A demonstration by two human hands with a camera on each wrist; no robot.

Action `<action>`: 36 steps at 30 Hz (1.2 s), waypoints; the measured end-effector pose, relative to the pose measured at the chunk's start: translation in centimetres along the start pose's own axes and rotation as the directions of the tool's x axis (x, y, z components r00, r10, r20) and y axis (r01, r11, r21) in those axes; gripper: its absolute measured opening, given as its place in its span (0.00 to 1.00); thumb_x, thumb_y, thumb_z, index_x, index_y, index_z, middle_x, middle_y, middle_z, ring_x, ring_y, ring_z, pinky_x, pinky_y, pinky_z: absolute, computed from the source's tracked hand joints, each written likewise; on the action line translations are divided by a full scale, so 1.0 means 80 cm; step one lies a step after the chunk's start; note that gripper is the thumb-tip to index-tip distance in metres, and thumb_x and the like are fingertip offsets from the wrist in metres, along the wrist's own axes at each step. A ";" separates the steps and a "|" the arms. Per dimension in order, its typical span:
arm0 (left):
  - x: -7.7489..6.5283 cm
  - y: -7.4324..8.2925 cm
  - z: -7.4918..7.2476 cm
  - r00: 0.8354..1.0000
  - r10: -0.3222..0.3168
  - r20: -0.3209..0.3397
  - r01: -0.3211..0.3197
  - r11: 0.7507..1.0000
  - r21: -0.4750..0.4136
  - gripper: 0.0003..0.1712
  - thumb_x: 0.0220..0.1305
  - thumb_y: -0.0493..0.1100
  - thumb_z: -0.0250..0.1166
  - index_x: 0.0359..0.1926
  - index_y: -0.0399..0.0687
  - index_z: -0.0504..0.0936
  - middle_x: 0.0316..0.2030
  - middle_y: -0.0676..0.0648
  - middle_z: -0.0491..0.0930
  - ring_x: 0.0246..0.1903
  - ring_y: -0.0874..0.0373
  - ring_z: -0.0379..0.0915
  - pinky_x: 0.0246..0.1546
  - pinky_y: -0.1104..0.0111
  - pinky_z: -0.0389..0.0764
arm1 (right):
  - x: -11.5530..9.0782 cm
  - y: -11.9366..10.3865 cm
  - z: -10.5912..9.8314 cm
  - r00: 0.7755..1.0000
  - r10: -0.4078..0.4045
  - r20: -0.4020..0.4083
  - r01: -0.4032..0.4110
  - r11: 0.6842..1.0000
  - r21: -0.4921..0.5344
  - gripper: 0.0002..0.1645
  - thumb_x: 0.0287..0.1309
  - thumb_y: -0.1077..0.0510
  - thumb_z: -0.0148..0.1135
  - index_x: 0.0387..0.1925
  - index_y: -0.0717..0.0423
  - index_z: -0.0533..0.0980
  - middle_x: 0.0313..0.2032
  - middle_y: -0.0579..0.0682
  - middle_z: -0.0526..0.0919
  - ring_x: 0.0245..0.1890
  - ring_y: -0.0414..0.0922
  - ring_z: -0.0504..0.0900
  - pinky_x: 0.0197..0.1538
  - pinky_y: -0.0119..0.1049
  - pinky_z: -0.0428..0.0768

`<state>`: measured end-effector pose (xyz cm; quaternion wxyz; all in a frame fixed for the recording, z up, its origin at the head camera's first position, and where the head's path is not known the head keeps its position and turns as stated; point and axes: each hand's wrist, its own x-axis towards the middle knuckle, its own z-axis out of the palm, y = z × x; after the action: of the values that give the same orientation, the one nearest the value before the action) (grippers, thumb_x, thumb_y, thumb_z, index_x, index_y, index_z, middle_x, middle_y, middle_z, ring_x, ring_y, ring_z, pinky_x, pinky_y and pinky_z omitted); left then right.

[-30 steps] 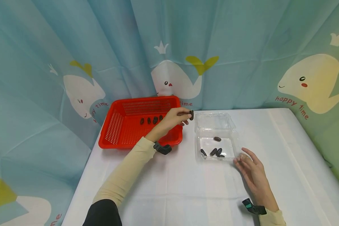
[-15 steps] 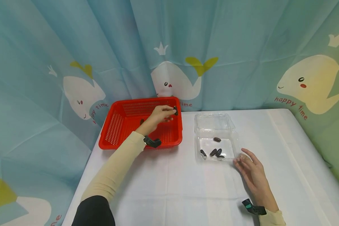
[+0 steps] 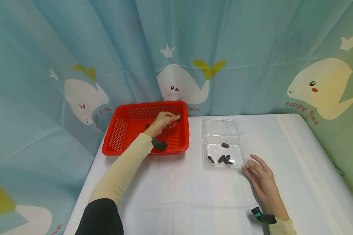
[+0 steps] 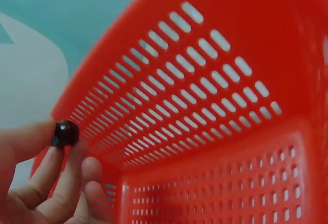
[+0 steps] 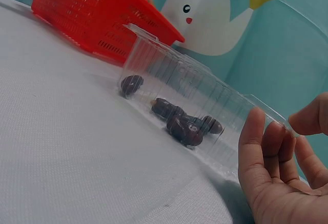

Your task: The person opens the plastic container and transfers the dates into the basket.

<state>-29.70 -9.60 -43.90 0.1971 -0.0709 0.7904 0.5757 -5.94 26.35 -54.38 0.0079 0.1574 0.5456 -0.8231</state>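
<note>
My left hand [image 3: 161, 124] is over the right half of the red plastic basket [image 3: 106, 143], pinching a dark brown date [image 3: 178, 117] between thumb and fingertips. In the left wrist view that date [image 4: 66, 133] shows glossy, end-on, beside the slotted basket wall. Behind the hand, part of another date [image 3: 147, 126] shows on the basket floor. My right hand [image 3: 263, 182] pinches the near right corner of a clear hinged plastic box [image 3: 206, 148]. Inside it lie several dates [image 3: 221, 159], also seen through its ridged side as dark dates [image 5: 184, 130] in the right wrist view.
The box's clear lid [image 3: 222, 126] lies folded back toward the curtain. A white cloth [image 3: 194, 202] covers the table. A blue curtain [image 3: 247, 49] with whale prints hangs close behind the basket and box.
My left hand has moved left with the date, from between basket and box to over the basket, then dipped slightly lower. The right hand has stayed at the box corner.
</note>
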 end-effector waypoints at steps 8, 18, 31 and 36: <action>0.018 -0.013 0.004 0.996 0.010 -0.087 -0.003 0.997 0.075 0.13 0.69 0.45 0.71 0.44 0.38 0.86 0.43 0.45 0.86 0.33 0.55 0.77 0.41 0.67 0.80 | -0.002 -0.002 0.002 1.000 -0.002 -0.001 0.002 1.000 -0.003 0.30 0.78 0.60 0.55 0.75 0.53 0.58 0.44 0.39 0.78 0.45 0.32 0.84 0.57 0.26 0.84; 0.035 -0.018 0.013 0.976 0.044 -0.214 0.055 0.899 0.434 0.17 0.66 0.48 0.73 0.28 0.39 0.84 0.21 0.48 0.76 0.26 0.55 0.69 0.28 0.67 0.67 | -0.002 0.000 0.000 1.000 -0.014 0.019 0.014 1.000 0.011 0.29 0.78 0.61 0.53 0.75 0.54 0.59 0.44 0.40 0.78 0.45 0.33 0.84 0.57 0.27 0.84; 0.045 -0.026 0.018 0.975 0.088 -0.205 0.062 0.777 0.627 0.20 0.68 0.50 0.71 0.22 0.46 0.79 0.20 0.49 0.75 0.25 0.54 0.72 0.26 0.67 0.68 | -0.002 0.001 0.000 1.000 -0.018 0.019 0.018 1.000 0.003 0.32 0.78 0.60 0.53 0.76 0.57 0.55 0.43 0.40 0.79 0.45 0.33 0.85 0.57 0.26 0.84; 0.039 -0.025 0.022 0.970 0.134 -0.204 0.040 0.739 0.673 0.21 0.67 0.50 0.71 0.21 0.47 0.75 0.21 0.49 0.71 0.28 0.52 0.71 0.28 0.65 0.69 | -0.002 0.002 -0.001 1.000 -0.022 0.018 0.022 1.000 0.010 0.31 0.78 0.61 0.53 0.76 0.56 0.56 0.43 0.40 0.79 0.45 0.33 0.85 0.57 0.27 0.84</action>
<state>-31.48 -8.23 -47.40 0.0981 -0.0437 0.9638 0.2440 -5.75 26.36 -54.49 0.0031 0.1439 0.5431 -0.8273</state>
